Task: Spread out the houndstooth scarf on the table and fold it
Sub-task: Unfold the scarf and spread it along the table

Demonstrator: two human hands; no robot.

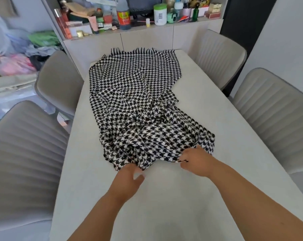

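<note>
Scarf bunched on table; L hand & R hand grip near edge.

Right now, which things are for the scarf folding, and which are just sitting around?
For the job:
black-and-white houndstooth scarf
pale grey table
left hand
right hand

Just there:
padded grey chairs
cluttered shelf of bottles and jars
pile of plastic bags

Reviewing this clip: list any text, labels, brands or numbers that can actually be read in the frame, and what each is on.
None can be read.
Dark bottle on the shelf: red and yellow label, characters too blurred.
White tub with green lid: printed label and barcode, too small.
Other shelf bottles and boxes: print blurred.
Houndstooth scarf, table and chairs: no text.
</note>
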